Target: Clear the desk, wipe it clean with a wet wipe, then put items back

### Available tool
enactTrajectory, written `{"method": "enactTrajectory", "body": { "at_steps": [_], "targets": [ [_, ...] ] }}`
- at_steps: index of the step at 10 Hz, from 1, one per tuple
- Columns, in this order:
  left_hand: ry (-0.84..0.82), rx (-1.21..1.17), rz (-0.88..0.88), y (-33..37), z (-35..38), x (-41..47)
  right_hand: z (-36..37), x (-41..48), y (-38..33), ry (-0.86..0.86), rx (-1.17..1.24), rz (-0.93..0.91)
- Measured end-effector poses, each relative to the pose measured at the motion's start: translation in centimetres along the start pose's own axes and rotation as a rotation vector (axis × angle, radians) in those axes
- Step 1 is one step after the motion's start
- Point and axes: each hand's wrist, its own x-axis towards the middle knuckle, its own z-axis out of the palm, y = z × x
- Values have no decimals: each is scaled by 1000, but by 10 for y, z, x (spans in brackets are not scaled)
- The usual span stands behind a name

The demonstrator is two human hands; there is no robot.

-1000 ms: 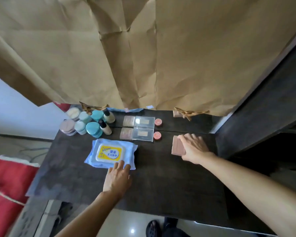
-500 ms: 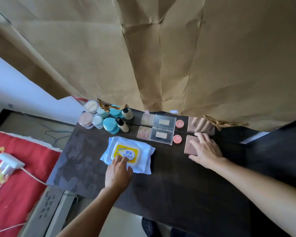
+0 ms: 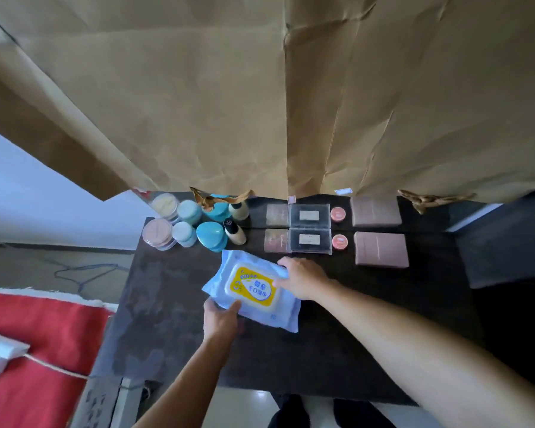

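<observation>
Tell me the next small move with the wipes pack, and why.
Probably lift the lid with the right hand while the left hand steadies the wipes pack: both hands grip it, the lid looks shut, and no wipe is out.

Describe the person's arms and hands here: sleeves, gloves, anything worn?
The left forearm and right forearm are bare, with no sleeve in view. The left hand and right hand have no gloves. No watch, ring or wristband shows, and there are no markings.
</observation>
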Motion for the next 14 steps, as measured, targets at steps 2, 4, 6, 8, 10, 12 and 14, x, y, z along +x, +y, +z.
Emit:
{"method": "enactTrajectory", "body": {
  "at_steps": [2,4,6,8,10,12,14],
  "targets": [
    [-191,181,74,9,33,-6,31,-68,38,44,368,97],
    [-461,241,54,-7,97,-57,30,-149,109,165,462,242],
    [-613,426,126,-27,170,-127,29,-221,190,242,435,349],
    [-591,524,248,-41,237,-180,21,-260,259,309,459,410],
    [-460,664,424,-48,273,-215,16,-268,298,328,451,382],
    [-346,877,595,-60,274,-224,13,-271,312,216,346,325],
    [-145,1113,994,-53,284,-230,-13,-271,330,314,360,246]
  ]
}}
